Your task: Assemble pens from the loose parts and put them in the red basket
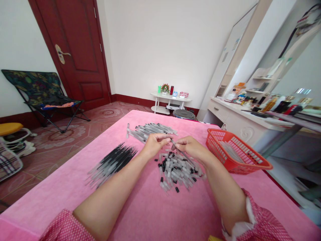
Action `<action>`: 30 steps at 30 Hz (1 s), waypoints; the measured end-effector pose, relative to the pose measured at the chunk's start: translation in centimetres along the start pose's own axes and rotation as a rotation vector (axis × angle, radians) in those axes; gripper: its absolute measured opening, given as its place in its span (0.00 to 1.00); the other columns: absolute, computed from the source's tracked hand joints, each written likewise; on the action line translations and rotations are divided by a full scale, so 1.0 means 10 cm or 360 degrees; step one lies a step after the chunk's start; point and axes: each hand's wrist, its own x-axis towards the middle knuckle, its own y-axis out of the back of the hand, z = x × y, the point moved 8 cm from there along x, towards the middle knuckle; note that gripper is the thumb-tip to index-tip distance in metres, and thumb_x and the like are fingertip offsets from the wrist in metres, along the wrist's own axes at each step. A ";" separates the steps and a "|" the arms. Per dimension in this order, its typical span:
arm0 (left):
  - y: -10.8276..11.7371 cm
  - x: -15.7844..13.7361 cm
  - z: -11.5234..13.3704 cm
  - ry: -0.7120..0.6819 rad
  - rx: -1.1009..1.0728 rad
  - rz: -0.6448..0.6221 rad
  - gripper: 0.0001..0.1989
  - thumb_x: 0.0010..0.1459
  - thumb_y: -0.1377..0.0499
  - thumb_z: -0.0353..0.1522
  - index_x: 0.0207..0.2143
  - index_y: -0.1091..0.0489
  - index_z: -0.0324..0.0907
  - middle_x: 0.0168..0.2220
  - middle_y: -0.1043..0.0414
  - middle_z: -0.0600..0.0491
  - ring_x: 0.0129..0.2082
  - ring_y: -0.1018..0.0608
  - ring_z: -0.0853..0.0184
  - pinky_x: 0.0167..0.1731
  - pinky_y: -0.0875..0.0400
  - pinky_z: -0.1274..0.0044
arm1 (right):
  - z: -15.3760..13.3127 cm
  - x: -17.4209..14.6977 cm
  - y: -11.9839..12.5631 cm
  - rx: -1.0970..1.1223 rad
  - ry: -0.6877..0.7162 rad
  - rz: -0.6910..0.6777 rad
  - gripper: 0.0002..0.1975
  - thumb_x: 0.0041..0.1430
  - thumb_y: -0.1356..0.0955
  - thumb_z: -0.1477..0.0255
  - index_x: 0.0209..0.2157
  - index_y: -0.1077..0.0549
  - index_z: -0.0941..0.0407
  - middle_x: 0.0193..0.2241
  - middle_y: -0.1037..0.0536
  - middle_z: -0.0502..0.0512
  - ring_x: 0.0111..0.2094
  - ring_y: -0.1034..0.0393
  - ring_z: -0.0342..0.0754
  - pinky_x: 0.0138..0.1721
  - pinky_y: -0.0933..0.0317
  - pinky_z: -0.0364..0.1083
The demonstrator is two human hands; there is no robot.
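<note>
My left hand (156,144) and my right hand (191,147) meet above the middle of the pink-covered table (147,214). Between my right thumb and fingers is a clear pen (173,144), its near end pointing toward my left fingertips. The left thumb and forefinger are pinched at its dark tip; whatever small part they hold is hidden. Below both hands lies a loose heap of clear pen caps and small black plugs (178,170). Beside my left forearm is a bundle of black ink refills (112,164). Behind my left hand, several pens (150,130) lie in a pile.
At the right stands a red plastic basket (238,164) with clear tubes (230,150) inside. Farther right is a white dresser (233,117) crowded with bottles. A folding chair (47,93) is by the red door (75,50), and a low white stand (160,97) is against the wall.
</note>
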 end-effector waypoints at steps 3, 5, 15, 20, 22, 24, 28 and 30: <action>0.01 0.01 0.00 -0.0030 0.0030 0.0023 0.12 0.43 0.36 0.35 0.29 0.24 0.35 0.26 0.25 0.50 0.25 0.28 0.71 0.26 0.35 0.80 | 0.02 0.01 -0.01 -0.0094 0.0053 -0.0018 0.11 0.49 0.38 0.72 0.24 0.25 0.62 0.16 0.30 0.49 0.20 0.40 0.40 0.25 0.47 0.40; 0.02 0.01 -0.01 -0.0046 0.0079 0.0037 0.11 0.43 0.37 0.36 0.24 0.26 0.34 0.23 0.27 0.51 0.23 0.29 0.71 0.26 0.36 0.79 | 0.02 0.02 -0.01 -0.0238 0.0081 0.0015 0.11 0.49 0.38 0.72 0.24 0.24 0.61 0.17 0.30 0.49 0.20 0.40 0.40 0.25 0.47 0.40; -0.01 -0.08 0.06 -0.0254 0.1075 0.0175 0.20 0.56 0.50 0.38 0.14 0.40 0.39 0.15 0.45 0.58 0.19 0.40 0.73 0.22 0.49 0.79 | -0.14 -0.06 0.10 -0.1031 -0.0010 0.0467 0.06 0.44 0.31 0.67 0.27 0.22 0.50 0.25 0.23 0.48 0.26 0.33 0.44 0.24 0.51 0.41; 0.04 -0.08 -0.04 -0.0031 0.1047 0.0141 0.28 0.60 0.59 0.45 0.13 0.40 0.39 0.13 0.45 0.57 0.18 0.39 0.72 0.21 0.49 0.79 | -0.16 -0.08 0.17 -0.1054 -0.0033 0.0536 0.07 0.42 0.29 0.66 0.28 0.22 0.49 0.26 0.23 0.48 0.27 0.32 0.44 0.24 0.50 0.41; 0.01 -0.08 0.00 -0.0116 0.0987 0.0086 0.26 0.59 0.56 0.46 0.17 0.36 0.39 0.17 0.39 0.56 0.20 0.36 0.71 0.22 0.47 0.80 | -0.14 -0.07 0.18 -0.1027 -0.0037 0.0513 0.08 0.43 0.29 0.66 0.29 0.22 0.50 0.26 0.22 0.48 0.27 0.32 0.44 0.25 0.50 0.41; -0.03 -0.08 0.04 -0.0202 0.0936 0.0020 0.22 0.57 0.52 0.46 0.19 0.35 0.39 0.19 0.38 0.57 0.21 0.35 0.72 0.23 0.46 0.80 | -0.13 -0.07 0.18 -0.1013 -0.0036 0.0486 0.08 0.44 0.30 0.66 0.30 0.22 0.50 0.27 0.22 0.49 0.28 0.31 0.44 0.25 0.49 0.41; -0.03 -0.08 -0.02 -0.0095 0.0927 0.0035 0.28 0.58 0.55 0.47 0.12 0.41 0.40 0.12 0.44 0.57 0.17 0.39 0.73 0.21 0.47 0.80 | -0.16 -0.07 0.17 -0.1094 -0.0009 0.0522 0.07 0.43 0.29 0.67 0.29 0.23 0.49 0.27 0.22 0.48 0.29 0.32 0.44 0.25 0.50 0.41; -0.02 -0.08 -0.05 -0.0025 0.0912 0.0047 0.30 0.58 0.58 0.48 0.11 0.41 0.40 0.11 0.44 0.56 0.16 0.38 0.72 0.21 0.47 0.79 | -0.17 -0.08 0.18 -0.1138 -0.0004 0.0564 0.07 0.42 0.29 0.68 0.28 0.23 0.49 0.27 0.23 0.48 0.29 0.31 0.44 0.25 0.50 0.41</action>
